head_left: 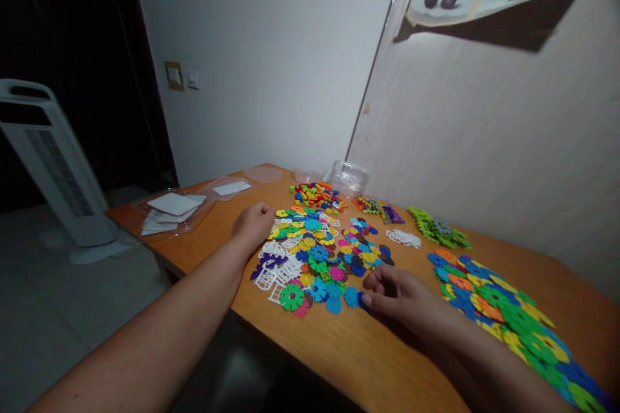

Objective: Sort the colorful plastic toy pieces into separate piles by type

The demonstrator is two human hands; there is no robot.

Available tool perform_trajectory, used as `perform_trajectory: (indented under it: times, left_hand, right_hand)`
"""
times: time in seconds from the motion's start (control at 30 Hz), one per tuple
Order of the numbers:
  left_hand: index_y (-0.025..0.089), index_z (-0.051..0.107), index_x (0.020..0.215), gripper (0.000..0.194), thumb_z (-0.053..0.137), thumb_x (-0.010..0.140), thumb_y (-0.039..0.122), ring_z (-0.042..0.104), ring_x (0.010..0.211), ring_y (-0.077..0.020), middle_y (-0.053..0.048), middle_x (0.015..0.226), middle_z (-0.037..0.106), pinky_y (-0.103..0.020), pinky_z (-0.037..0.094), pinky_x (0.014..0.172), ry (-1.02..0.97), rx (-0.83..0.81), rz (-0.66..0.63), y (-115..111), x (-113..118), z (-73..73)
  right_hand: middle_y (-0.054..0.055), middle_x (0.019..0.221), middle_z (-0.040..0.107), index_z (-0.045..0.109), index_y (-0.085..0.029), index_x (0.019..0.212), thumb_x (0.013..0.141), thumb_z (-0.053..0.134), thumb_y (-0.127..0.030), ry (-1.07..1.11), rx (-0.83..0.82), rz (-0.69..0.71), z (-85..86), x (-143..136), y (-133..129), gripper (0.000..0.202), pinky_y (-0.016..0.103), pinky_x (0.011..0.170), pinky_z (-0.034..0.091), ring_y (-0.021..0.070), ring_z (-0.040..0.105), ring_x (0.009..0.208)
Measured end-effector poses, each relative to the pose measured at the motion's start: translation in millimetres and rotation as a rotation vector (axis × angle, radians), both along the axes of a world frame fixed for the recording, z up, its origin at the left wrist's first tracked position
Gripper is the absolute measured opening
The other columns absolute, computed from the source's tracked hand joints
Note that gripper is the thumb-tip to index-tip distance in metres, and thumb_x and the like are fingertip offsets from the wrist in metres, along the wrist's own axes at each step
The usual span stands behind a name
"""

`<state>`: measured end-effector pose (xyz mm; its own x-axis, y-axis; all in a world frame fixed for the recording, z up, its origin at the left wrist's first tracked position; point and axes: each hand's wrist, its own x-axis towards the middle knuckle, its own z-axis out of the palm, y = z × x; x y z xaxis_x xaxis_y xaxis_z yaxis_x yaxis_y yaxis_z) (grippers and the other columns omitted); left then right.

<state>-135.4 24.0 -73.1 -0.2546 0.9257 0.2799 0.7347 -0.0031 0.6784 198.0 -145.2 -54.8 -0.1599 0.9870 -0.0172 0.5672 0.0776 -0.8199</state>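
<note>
My left hand (254, 226) rests on the table with its fingers curled closed, at the left edge of a pile of colourful notched plastic discs (317, 251). Whatever it may hold is hidden. My right hand (397, 293) is at the pile's front right, fingers bent, the thumb tip against a small dark blue disc (361, 299). That disc sits beside a light blue disc (351, 297). White lattice-like plastic pieces (278, 268) and purple pieces (266, 263) lie in the left of the pile, and a green disc (292, 297) is at its front.
Larger notched discs (494, 303) spread along the right of the wooden table (310, 342). Behind are small bricks (317, 195), green interlocking pieces (431, 226) and clear plastic boxes (349, 175). White cards (172, 204) lie in a clear tray at left. A tower fan (58, 168) stands on the floor.
</note>
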Motion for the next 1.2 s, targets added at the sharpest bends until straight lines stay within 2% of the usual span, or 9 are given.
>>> perform_trajectory:
  times: [0.1,0.23,0.33,0.43,0.5,0.63,0.77,0.9,1.2]
  left_hand:
    - [0.022,0.068,0.077,0.027,0.054,0.082,0.045,0.055,0.067,-0.0162,-0.001,0.077,0.069,-0.026,0.030,0.056,-0.001,0.004,0.000,0,0,0.0]
    - [0.023,0.068,0.078,0.026,0.054,0.082,0.044,0.055,0.067,-0.0164,-0.001,0.077,0.069,-0.026,0.030,0.056,-0.008,-0.001,-0.008,-1,1,1.2]
    - [0.023,0.068,0.077,0.026,0.053,0.082,0.044,0.056,0.067,-0.0167,-0.001,0.077,0.069,-0.026,0.030,0.056,-0.016,-0.004,-0.001,-2,1,2.0]
    - [0.023,0.068,0.078,0.026,0.053,0.082,0.044,0.056,0.068,-0.0166,-0.001,0.078,0.070,-0.026,0.031,0.056,-0.013,-0.005,0.009,-3,2,3.0]
    - [0.023,0.069,0.079,0.027,0.053,0.082,0.044,0.056,0.068,-0.0165,-0.001,0.078,0.070,-0.026,0.031,0.057,-0.008,-0.009,0.016,-4,2,3.4]
    - [0.023,0.069,0.079,0.027,0.053,0.082,0.045,0.057,0.068,-0.0170,-0.001,0.078,0.070,-0.026,0.032,0.057,0.005,-0.011,0.009,-3,1,2.3]
    - [0.023,0.068,0.078,0.026,0.053,0.082,0.044,0.057,0.069,-0.0172,-0.002,0.078,0.070,-0.027,0.032,0.057,0.010,-0.006,-0.001,0,0,1.0]
    - [0.023,0.068,0.079,0.026,0.054,0.081,0.044,0.057,0.070,-0.0174,-0.001,0.079,0.070,-0.026,0.032,0.057,0.001,-0.019,0.004,0,0,1.6]
    - [0.022,0.068,0.079,0.027,0.052,0.082,0.044,0.056,0.069,-0.0169,-0.002,0.079,0.070,-0.027,0.031,0.057,0.014,0.000,-0.011,2,-1,-1.5]
  right_hand:
    - [-0.002,0.072,0.054,0.060,-0.021,0.083,0.074,0.075,-0.034,-0.095,-0.044,0.099,-1.1,-3,-4,0.021,0.024,0.056,0.033,0.0115,0.044,0.064]
    - [-0.005,0.064,0.048,0.050,-0.021,0.074,0.076,0.074,-0.036,0.057,-0.133,0.095,2.8,-3,-2,0.029,0.023,0.052,0.028,0.0094,0.039,0.059]
    - [-0.006,0.059,0.047,0.046,-0.023,0.075,0.077,0.072,-0.045,0.294,-0.168,-0.003,3.9,-1,3,0.035,0.024,0.049,0.025,0.0093,0.038,0.052]
    - [-0.006,0.060,0.049,0.047,-0.024,0.081,0.076,0.072,-0.052,0.421,-0.064,-0.179,2.3,-1,8,0.039,0.024,0.048,0.028,0.0106,0.042,0.051]
    - [-0.005,0.062,0.048,0.049,-0.023,0.083,0.077,0.072,-0.053,0.339,-0.010,-0.200,0.5,-4,7,0.038,0.024,0.049,0.029,0.0103,0.042,0.053]
    - [-0.003,0.069,0.051,0.058,-0.021,0.088,0.081,0.069,-0.046,0.033,0.015,-0.017,-3.6,-14,-1,0.028,0.024,0.053,0.031,0.0115,0.044,0.061]
    - [-0.002,0.072,0.053,0.059,-0.022,0.087,0.078,0.071,-0.037,-0.169,0.041,0.034,-4.1,-23,-4,0.022,0.025,0.056,0.032,0.0133,0.046,0.066]
    - [-0.002,0.070,0.053,0.054,-0.021,0.077,0.080,0.066,-0.032,-0.189,0.029,0.044,-2.5,-24,-3,0.017,0.025,0.056,0.033,0.0131,0.044,0.066]
    - [-0.003,0.070,0.053,0.057,-0.022,0.085,0.078,0.068,-0.037,-0.231,0.004,0.006,-7.0,-14,3,0.020,0.026,0.056,0.031,0.0136,0.045,0.065]
